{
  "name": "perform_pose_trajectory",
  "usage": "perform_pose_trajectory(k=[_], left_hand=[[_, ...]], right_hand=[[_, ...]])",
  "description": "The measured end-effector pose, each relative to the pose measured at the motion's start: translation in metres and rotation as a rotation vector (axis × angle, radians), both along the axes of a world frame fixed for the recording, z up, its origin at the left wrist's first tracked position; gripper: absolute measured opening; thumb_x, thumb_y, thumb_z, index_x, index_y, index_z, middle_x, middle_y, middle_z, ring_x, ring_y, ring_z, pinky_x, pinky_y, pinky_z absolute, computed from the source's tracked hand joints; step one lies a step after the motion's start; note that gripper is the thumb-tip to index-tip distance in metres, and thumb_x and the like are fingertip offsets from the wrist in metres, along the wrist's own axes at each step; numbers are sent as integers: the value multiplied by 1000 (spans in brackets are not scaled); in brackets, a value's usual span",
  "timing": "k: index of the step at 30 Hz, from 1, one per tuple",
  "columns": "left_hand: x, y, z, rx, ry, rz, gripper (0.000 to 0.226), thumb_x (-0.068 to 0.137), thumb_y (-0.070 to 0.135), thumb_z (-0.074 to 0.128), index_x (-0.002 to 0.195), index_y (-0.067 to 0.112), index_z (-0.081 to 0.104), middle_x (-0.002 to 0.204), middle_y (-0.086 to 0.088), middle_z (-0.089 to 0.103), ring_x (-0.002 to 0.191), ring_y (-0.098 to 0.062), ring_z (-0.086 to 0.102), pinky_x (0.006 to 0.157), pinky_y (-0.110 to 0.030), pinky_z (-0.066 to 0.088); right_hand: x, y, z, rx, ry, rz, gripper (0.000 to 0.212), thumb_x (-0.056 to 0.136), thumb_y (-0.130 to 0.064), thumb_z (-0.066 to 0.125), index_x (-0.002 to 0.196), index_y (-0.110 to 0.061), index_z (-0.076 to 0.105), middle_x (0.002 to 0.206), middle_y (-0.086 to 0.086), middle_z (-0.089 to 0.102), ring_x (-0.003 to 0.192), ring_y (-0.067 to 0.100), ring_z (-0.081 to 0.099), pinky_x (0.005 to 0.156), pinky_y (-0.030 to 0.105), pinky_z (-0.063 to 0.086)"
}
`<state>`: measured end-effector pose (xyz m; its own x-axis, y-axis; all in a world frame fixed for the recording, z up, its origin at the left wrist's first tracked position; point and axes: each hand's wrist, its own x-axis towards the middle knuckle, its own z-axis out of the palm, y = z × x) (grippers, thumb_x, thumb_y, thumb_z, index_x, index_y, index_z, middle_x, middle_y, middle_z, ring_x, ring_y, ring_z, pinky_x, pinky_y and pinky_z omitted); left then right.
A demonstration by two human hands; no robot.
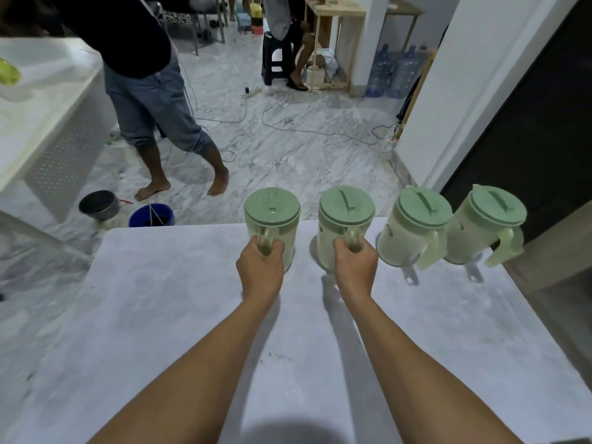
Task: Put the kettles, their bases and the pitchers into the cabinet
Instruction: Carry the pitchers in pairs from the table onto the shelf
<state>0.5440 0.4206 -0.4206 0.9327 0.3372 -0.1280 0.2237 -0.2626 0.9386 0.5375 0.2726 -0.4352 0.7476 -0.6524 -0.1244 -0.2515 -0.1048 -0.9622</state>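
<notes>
Table (192, 315) far edge: left hand (260, 267) grips leftmost pitcher (272, 216) handle, right hand (355, 264) grips second pitcher (346, 216) handle; third pitcher (413, 225), fourth pitcher (483, 225) toward far-right corner. All lidded, contents unclear.

Fig. Setting: domestic interior | Landmark: white counter (192, 315) | Beyond counter: marble floor (304, 161), cooking pot (97, 205), blue bucket (141, 217) | Far beyond counter: water bottles (379, 70), stool (272, 59), wooden table (339, 11)

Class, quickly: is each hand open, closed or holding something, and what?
Left hand: closed, holding the leftmost green-lidded pitcher.
Right hand: closed, holding the second pitcher from the left.
</notes>
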Motion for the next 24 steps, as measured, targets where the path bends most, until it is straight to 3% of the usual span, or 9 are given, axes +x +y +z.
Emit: perform_pose_trajectory(k=[8, 11, 16, 21, 24], left_hand=[[-2, 4, 51, -54, -98, -15, 21, 89, 27, 63, 85, 6, 64, 76, -9, 68, 75, -25, 64, 61, -28, 45], [-3, 8, 84, -62, -160, -21, 21, 89, 26, 65, 85, 6, 66, 74, -8, 68, 74, -26, 64, 59, -27, 44], [-9, 20, 142, -90, -248, -63, 23, 88, 28, 65, 81, 7, 65, 72, -9, 68, 74, -28, 65, 67, -38, 51], [-30, 38, 204, -87, -318, -170, 20, 88, 26, 60, 83, 7, 65, 63, 0, 67, 65, -17, 66, 54, -27, 41], [-46, 42, 235, -121, -358, -253, 23, 87, 25, 60, 79, 4, 64, 61, -2, 66, 64, -21, 65, 57, -31, 46]], right_hand=[[-9, 3, 50, -22, -55, 43, 34, 82, -20, 66, 60, -19, 40, 53, -4, 41, 53, 18, 39, 55, 32, 35], [-13, 5, 80, -39, -81, 26, 36, 82, -20, 66, 58, -19, 39, 51, -4, 40, 51, 18, 38, 54, 32, 34], [-28, 12, 134, -34, -151, -13, 35, 81, -19, 66, 60, -19, 38, 54, -1, 39, 53, 19, 35, 54, 33, 32], [-63, 28, 197, -41, -239, -92, 30, 82, -16, 66, 65, -16, 41, 57, 3, 40, 54, 18, 33, 53, 30, 29], [-90, 35, 229, -75, -257, -157, 29, 82, -19, 65, 64, -16, 43, 57, 2, 40, 54, 19, 35, 53, 31, 29]])
